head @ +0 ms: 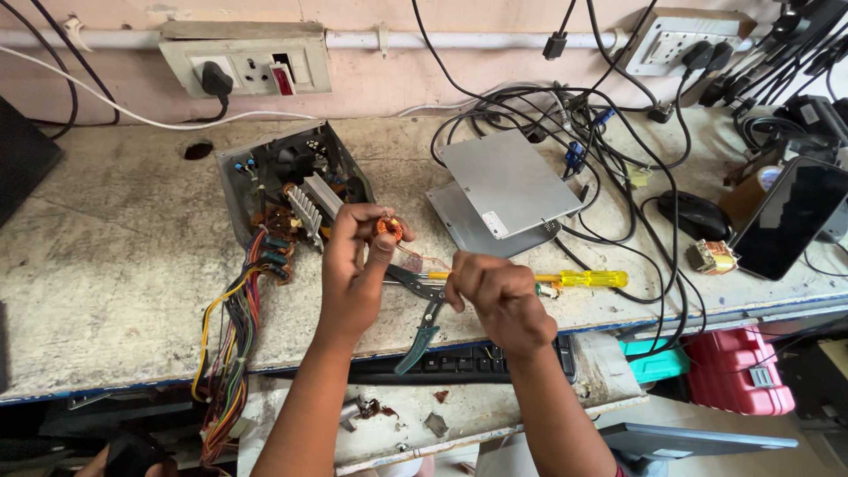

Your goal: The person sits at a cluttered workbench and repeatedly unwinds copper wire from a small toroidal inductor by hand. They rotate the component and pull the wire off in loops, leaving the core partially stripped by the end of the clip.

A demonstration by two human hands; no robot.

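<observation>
Left hand raised over tabletop's front edge, grip pinched shut on small copper-wound toroid coil, held up near eye line, prob. to keep its thin leads clear of clutter. Right hand just beside it, closed on pliers w/ teal handles; jaws point toward coil, handles hang down past front edge. Whether jaws bite a lead: cannot tell.

Yellow-handled screwdriver flat near front edge, right of hands, within easy reach. Open PSU case toward back-centre, lid off: inside, finned heatsink, fan, caps, board. Multicolour wire harness spills out of it and over front edge. Two grey metal cover plates stacked right of case, tangled black cables behind. Mouse and dark phone toward right edge. Keyboard on pull-out tray below front edge. Red plastic case lower right, shut, contents unseen.
</observation>
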